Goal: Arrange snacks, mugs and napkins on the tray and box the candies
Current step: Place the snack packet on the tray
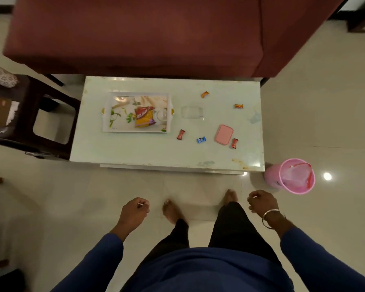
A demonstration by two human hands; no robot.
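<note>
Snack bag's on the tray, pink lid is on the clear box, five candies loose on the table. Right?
Not quite: the pink lid is off, lying on the table apart from the clear box, which stands open. Head view shows it. The snack bag is on the tray, and five candies lie loose.

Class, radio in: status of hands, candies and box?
Left hand and right hand idle, no grip. Five wrapped candies loose on white table; clear plastic box open, pink lid beside. Nothing blocking.
</note>
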